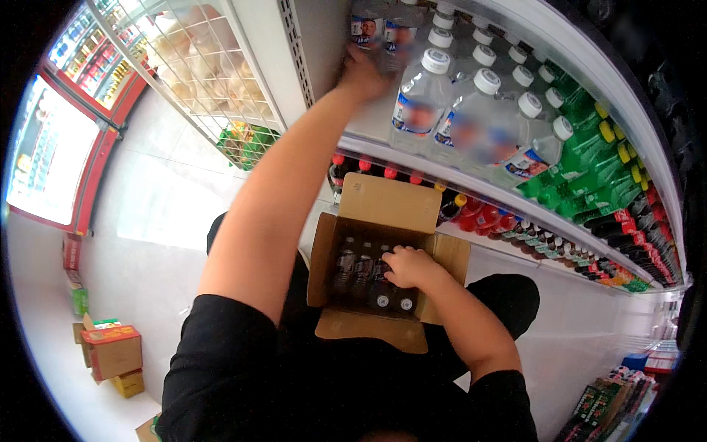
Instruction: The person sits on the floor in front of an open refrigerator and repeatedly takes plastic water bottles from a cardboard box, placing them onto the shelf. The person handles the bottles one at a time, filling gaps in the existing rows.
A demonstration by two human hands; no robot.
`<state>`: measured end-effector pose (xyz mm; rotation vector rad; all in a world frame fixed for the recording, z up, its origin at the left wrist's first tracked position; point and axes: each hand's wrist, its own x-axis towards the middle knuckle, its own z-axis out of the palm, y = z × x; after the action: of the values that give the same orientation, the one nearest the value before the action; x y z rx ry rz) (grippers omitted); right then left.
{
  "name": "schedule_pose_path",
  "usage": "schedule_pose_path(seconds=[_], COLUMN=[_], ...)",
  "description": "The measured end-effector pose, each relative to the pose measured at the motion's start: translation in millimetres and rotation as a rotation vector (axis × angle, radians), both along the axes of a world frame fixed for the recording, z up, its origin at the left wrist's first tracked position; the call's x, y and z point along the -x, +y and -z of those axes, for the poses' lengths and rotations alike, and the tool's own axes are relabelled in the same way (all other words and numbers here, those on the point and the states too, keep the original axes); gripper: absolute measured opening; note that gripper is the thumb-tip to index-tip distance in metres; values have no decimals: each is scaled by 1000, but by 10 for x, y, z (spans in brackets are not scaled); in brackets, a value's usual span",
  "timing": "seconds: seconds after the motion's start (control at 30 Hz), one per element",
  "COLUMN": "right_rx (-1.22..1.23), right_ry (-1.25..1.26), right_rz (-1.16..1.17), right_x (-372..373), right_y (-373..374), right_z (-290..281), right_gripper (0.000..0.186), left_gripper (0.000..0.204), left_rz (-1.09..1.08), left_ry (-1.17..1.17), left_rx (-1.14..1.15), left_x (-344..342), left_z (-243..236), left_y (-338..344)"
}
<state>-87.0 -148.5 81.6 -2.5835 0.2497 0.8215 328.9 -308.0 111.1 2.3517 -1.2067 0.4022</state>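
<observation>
My left hand (364, 76) reaches onto the upper shelf at its left end. Its slightly blurred fingers close round the lower part of a clear plastic bottle (366, 29) with a blue picture label. Between my knees sits an open cardboard box (390, 202) with its flaps folded out. Inside it are several bottles (346, 259), some showing white caps. My right hand (409, 267) is in the box, its curled fingers gripping the upper part of a bottle (381, 271); the hand partly hides that bottle.
Rows of large clear bottles (420, 103) with white caps fill the shelf, beside green bottles (582, 177). Dark and red drinks (482, 217) stand on the lower shelf. A white wire rack (213, 74) stands left; cartons (114, 350) lie on the floor.
</observation>
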Motion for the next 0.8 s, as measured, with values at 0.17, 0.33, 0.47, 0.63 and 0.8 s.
schedule_pose_path(seconds=[0.17, 0.33, 0.47, 0.63, 0.8], right_rx=[-32, -67, -144, -278, -267], right_ry=[252, 423, 578, 474, 338], right_rz=[112, 16, -86, -31, -96], right_x=[315, 192, 386, 229, 185], right_y=[-261, -42, 136, 333, 431], right_z=[661, 732, 1319, 1087, 807], right_gripper=[51, 55, 56, 67, 80], left_gripper=[89, 35, 24, 24, 24], left_rz=[392, 488, 617, 849, 1029], left_ry=[471, 359, 202, 217, 200], left_rx=[-96, 378, 451, 334, 150], left_x=[949, 1726, 2071, 2214, 2335], left_z=[-482, -936, -749, -738, -528], left_y=[432, 1868, 2300, 2363, 2361])
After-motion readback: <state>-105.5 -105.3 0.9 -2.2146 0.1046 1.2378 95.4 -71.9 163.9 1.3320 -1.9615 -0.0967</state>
